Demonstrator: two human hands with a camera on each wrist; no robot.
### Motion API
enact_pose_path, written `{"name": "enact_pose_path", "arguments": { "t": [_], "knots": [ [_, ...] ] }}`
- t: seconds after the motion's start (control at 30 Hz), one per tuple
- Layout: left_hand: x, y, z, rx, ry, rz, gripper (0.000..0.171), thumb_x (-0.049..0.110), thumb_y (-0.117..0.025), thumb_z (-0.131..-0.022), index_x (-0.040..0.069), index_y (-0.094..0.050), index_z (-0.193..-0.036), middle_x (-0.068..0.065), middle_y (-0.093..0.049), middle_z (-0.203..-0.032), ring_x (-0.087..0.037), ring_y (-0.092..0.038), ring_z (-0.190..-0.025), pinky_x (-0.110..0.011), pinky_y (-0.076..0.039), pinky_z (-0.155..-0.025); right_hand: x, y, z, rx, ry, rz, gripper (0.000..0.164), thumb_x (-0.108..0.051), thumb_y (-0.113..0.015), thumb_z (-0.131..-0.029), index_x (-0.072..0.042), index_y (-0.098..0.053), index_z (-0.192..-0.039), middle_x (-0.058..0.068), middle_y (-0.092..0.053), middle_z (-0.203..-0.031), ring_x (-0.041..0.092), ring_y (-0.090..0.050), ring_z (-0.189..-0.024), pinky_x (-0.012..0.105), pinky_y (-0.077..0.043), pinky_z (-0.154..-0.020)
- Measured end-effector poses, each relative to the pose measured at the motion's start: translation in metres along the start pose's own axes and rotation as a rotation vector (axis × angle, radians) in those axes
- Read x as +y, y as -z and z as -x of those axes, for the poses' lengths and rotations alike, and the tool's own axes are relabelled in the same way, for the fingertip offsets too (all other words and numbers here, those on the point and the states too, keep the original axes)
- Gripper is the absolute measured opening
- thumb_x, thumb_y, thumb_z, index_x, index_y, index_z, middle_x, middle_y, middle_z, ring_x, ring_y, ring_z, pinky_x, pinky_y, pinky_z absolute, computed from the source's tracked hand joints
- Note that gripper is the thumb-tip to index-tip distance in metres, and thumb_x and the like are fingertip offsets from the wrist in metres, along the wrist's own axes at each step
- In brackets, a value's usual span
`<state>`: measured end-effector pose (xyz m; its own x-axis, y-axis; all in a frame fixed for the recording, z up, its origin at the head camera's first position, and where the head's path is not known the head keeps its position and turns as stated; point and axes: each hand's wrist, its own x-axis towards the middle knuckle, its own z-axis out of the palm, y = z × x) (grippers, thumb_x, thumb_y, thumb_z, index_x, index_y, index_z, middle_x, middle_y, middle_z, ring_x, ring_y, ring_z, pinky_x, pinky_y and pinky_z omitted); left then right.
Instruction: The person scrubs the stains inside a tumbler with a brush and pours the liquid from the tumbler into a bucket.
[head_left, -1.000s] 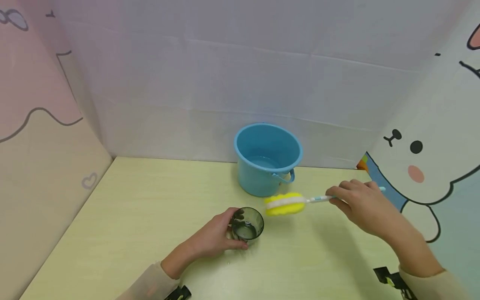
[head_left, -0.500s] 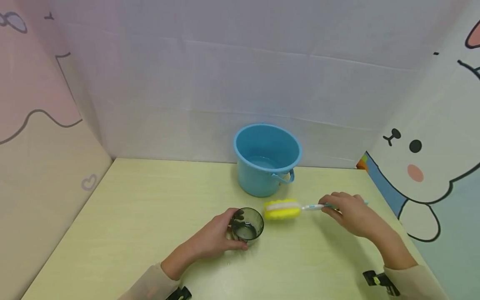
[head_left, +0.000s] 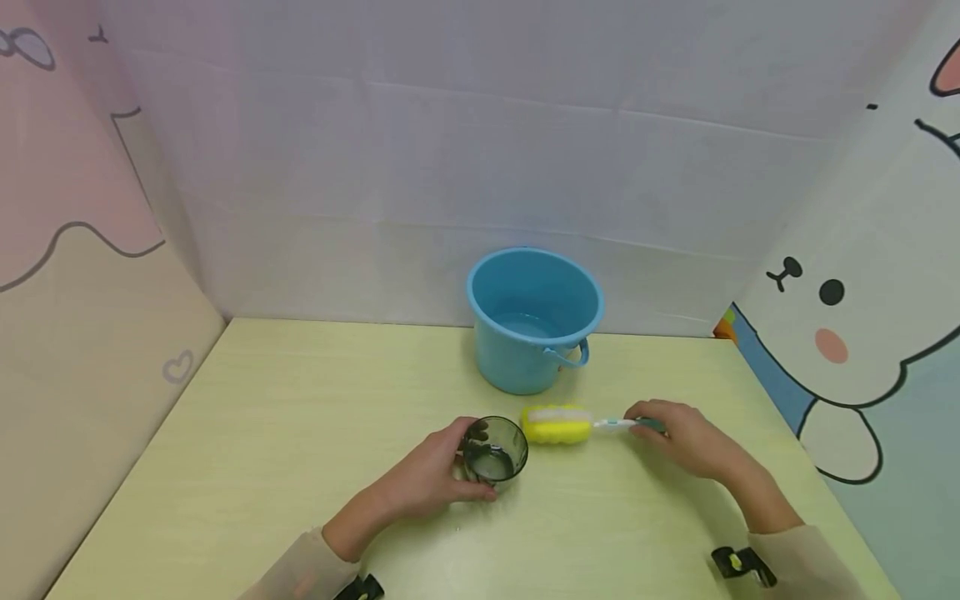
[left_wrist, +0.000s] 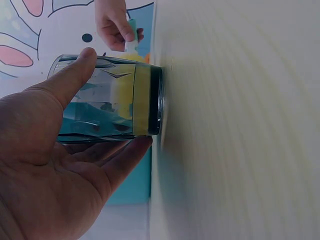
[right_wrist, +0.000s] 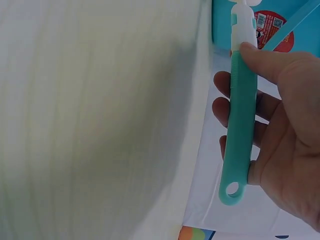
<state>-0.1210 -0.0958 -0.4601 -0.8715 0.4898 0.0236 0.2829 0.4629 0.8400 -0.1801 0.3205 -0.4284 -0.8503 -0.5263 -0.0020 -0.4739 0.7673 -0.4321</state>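
A dark see-through glass cup (head_left: 495, 454) stands upright on the table, and my left hand (head_left: 431, 475) holds it around its left side. The left wrist view shows my thumb and fingers spread around the cup (left_wrist: 110, 100). My right hand (head_left: 686, 437) grips a sponge brush by its handle (right_wrist: 242, 115), which is teal and white, with the thumb along it. The brush's yellow and white sponge head (head_left: 557, 425) points left, just to the right of the cup's rim. In the head view the palm hides part of the handle.
Behind the cup stands a light blue bucket (head_left: 517, 362) with some water in it, its handle hanging at the front right. A pale yellow table (head_left: 315, 400) lies beneath everything. A white curtain (head_left: 420, 167) closes off the back, and printed panels stand at both sides.
My right hand has moved left and a little toward me, lowering the sponge brush closer to the cup. The left hand and the cup have stayed in place.
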Motion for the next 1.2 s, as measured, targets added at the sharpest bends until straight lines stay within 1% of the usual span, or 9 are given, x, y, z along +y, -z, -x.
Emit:
{"name": "enact_pose_path", "arguments": {
  "t": [0.1,0.27,0.43,0.63,0.77,1.0,1.2],
  "knots": [
    [0.000,0.000,0.000,-0.001,-0.002,0.002,0.088,0.036,-0.095,-0.082,0.008,-0.047,-0.150,-0.005,-0.065,-0.137,-0.022,-0.062,-0.126,-0.048,-0.048,-0.110,0.004,-0.005,0.000,-0.001,0.002,-0.025,0.013,-0.017,-0.068,-0.106,-0.020,-0.074,-0.117,-0.009,-0.072,-0.110,0.009,-0.065,-0.095,0.036,-0.056,-0.079],
    [0.000,0.000,0.001,-0.006,-0.001,0.004,0.088,0.036,-0.095,-0.082,0.009,-0.047,-0.151,-0.005,-0.064,-0.137,-0.022,-0.062,-0.126,-0.048,-0.048,-0.110,0.013,-0.012,-0.001,-0.016,0.001,-0.063,0.012,-0.019,-0.067,-0.107,-0.021,-0.073,-0.117,-0.011,-0.071,-0.107,0.006,-0.060,-0.088,0.032,-0.053,-0.076],
    [0.000,0.000,0.001,-0.011,0.006,0.008,0.089,0.037,-0.094,-0.083,0.008,-0.046,-0.151,-0.006,-0.064,-0.138,-0.023,-0.062,-0.127,-0.049,-0.048,-0.110,0.015,-0.016,-0.002,-0.027,-0.010,-0.064,0.011,-0.019,-0.068,-0.106,-0.021,-0.073,-0.115,-0.013,-0.069,-0.103,0.006,-0.057,-0.084,0.030,-0.052,-0.075],
    [0.000,0.000,0.002,-0.006,0.006,-0.001,0.088,0.037,-0.094,-0.083,0.008,-0.047,-0.151,-0.006,-0.064,-0.137,-0.023,-0.062,-0.126,-0.049,-0.048,-0.110,0.012,-0.013,-0.005,-0.042,0.008,-0.027,0.009,-0.018,-0.070,-0.105,-0.018,-0.074,-0.114,-0.013,-0.067,-0.100,0.006,-0.057,-0.085,0.033,-0.053,-0.076],
    [0.001,0.000,0.001,-0.004,0.002,-0.004,0.087,0.036,-0.095,-0.083,0.009,-0.047,-0.150,-0.006,-0.064,-0.137,-0.022,-0.062,-0.126,-0.049,-0.048,-0.110,0.011,-0.011,-0.006,-0.049,0.010,-0.001,0.010,-0.017,-0.071,-0.104,-0.018,-0.074,-0.113,-0.014,-0.066,-0.099,0.006,-0.057,-0.086,0.034,-0.053,-0.076],
    [0.001,0.001,0.001,-0.004,0.006,-0.007,0.088,0.037,-0.094,-0.083,0.009,-0.047,-0.151,-0.006,-0.064,-0.138,-0.023,-0.061,-0.127,-0.049,-0.048,-0.111,0.012,-0.012,-0.007,-0.052,0.011,0.027,0.016,-0.014,-0.074,-0.102,-0.017,-0.075,-0.118,-0.012,-0.068,-0.105,0.009,-0.060,-0.091,0.037,-0.054,-0.079],
    [0.001,0.000,0.001,-0.007,0.013,-0.007,0.088,0.037,-0.094,-0.083,0.009,-0.046,-0.152,-0.006,-0.064,-0.138,-0.023,-0.061,-0.127,-0.049,-0.048,-0.111,0.011,-0.011,-0.008,-0.065,-0.005,0.022,0.021,-0.018,-0.076,-0.100,-0.017,-0.074,-0.121,-0.009,-0.069,-0.109,0.013,-0.061,-0.095,0.041,-0.054,-0.082]
  ]
}}
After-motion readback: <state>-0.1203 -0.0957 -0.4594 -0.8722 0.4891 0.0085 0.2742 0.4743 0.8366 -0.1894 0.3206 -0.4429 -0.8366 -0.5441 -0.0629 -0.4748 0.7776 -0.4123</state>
